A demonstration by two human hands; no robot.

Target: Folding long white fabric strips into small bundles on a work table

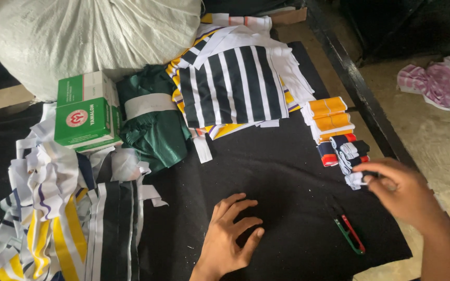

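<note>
My left hand [228,234] rests flat on the black cloth [266,171] covering the table, fingers spread, holding nothing. At the right edge of the cloth, my right hand [399,190] pinches a small white folded fabric piece [354,180]. That piece sits at the near end of a row of small folded rib pieces: orange and white ones [329,117] farther off, then dark blue, red and white ones [342,148]. A small thread snipper with red and green handles [350,234] lies on the cloth just below my right hand.
A black-and-white striped fabric stack [235,86] lies at the back, green fabric [154,122] to its left, two green and white boxes [84,112] beside that. Striped strips [58,218] pile at the left. A big white sack [89,36] stands behind. Pink cloth [436,83] lies on the floor.
</note>
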